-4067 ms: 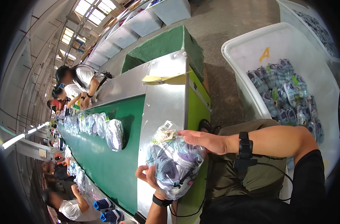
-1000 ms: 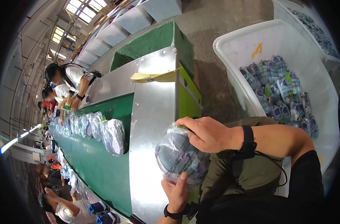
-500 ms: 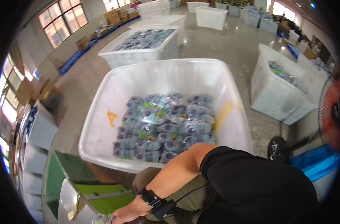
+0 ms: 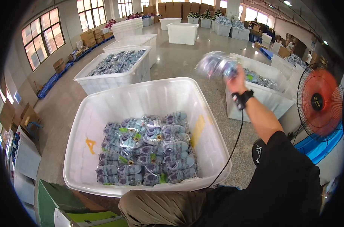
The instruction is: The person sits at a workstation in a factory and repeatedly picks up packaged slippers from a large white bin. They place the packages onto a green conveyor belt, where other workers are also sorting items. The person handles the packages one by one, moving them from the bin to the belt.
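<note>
My right hand, with a black band and device on its wrist, is raised at the right of the head view. Its fingers close on a clear-bagged pair of shoes, smeared by motion. The pair is in the air at the left edge of a white bin, which holds more bagged shoes. Right in front of me stands a large white bin with rows of bagged grey-blue shoes on top, some with green tags. My left hand is out of view.
A red fan stands at the right. Behind the near bin is another white bin full of bagged shoes. A green box stands at the lower left. From my wrist a black cable runs down across the near bin's right edge.
My right hand has swung from the lower left, beside the green box, up to the far right with the bagged shoes. The view has tilted up and shifted right.
</note>
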Tool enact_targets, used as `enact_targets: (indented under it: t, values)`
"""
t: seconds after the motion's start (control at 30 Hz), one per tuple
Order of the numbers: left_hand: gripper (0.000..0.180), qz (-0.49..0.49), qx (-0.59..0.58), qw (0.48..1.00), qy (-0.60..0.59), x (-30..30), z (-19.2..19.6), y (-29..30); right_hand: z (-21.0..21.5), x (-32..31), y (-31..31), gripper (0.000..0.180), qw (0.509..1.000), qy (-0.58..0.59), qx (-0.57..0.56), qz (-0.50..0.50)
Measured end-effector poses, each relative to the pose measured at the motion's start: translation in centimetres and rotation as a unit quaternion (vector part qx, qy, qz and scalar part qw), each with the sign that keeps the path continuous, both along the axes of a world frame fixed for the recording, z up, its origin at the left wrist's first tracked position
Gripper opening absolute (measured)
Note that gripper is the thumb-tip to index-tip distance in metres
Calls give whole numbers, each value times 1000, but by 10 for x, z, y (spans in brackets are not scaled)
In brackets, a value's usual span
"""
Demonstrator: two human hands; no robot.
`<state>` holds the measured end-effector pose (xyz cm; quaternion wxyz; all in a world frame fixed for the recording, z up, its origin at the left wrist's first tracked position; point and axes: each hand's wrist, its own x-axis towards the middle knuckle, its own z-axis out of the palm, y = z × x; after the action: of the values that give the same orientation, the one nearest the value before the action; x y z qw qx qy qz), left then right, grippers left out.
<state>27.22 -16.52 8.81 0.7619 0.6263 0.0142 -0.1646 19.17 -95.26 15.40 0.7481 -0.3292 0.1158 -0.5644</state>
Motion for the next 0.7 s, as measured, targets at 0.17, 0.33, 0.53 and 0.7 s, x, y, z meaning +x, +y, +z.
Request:
enact_targets:
  t: [0.17, 0.33, 0.53, 0.7]
  values:
    - [48, 57, 58, 996, 47, -6, -4, 32, -32, -57, -56, 73, 970, 170, 126, -123]
    - [43, 103, 16, 994, 15, -29, -5, 41, -86, 39, 12, 26, 923, 283, 28, 258]
    - [26, 231, 114, 966, 15, -46, -17, 94, -47, 204, 251, 36, 775, 432, -155, 435]
    - [37, 378, 264, 887, -33, -50, -26, 181, -18, 228, 446, 38, 610, 257, -233, 713]
